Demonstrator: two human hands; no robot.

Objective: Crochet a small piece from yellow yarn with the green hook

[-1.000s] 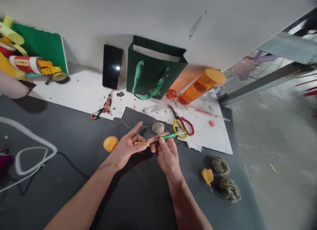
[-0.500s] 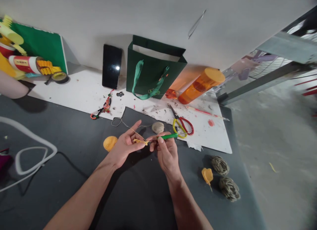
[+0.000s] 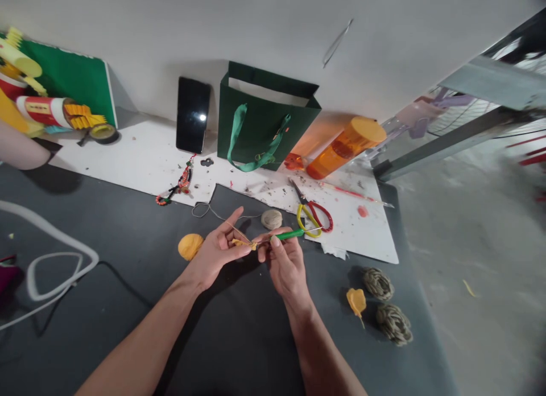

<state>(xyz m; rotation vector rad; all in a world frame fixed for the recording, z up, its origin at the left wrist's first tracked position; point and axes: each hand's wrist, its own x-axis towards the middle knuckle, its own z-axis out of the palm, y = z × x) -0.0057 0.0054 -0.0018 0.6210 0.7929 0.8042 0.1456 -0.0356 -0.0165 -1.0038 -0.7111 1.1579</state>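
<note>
Between thumb and fingers, my left hand pinches a small yellow crochet piece, with a thin beige strand running over its raised index finger. My right hand is closed round the green handle of a crochet hook, whose tip meets the crochet piece. Just left of my left hand lies a yellow yarn ball. A beige yarn ball rests beyond my hands. Scissors with one yellow and one red handle lie past my right hand.
A green gift bag, a phone and an orange bottle stand along the wall. To the right lie a yellow crocheted piece and two grey-green yarn bundles. A white cable curves at left.
Both hands keep nearly the same place and grip. The hook has shifted very slightly left; the rest of the table looks the same.
</note>
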